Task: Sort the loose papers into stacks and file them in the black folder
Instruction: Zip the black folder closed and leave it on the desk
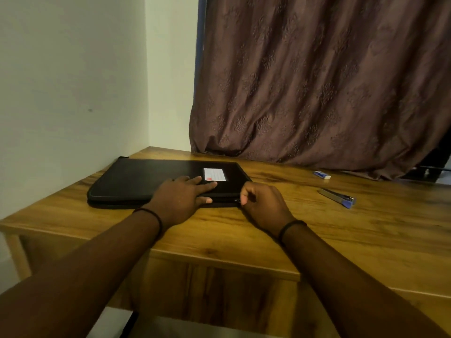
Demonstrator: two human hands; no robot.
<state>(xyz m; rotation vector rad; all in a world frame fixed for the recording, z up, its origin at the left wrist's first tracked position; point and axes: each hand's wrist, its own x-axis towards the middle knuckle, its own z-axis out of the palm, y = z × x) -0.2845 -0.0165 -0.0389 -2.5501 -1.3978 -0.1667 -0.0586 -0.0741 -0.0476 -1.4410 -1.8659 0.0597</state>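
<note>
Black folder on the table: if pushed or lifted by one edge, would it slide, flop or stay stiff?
The black folder lies flat with piped edges, so probably fairly stiff, sagging little. The left hand presses it while the right hand pinches the zip pull, suggesting it could slide on the smooth table.

The bare forearms reach in from 7 and 5 o'clock. The left hand (181, 200) lies flat, palm down, fingers straight toward 2 o'clock. The right hand (262, 203), at its 3 o'clock, is curled, thumb and forefinger pinching a small dark zip pull (236, 201).
</note>
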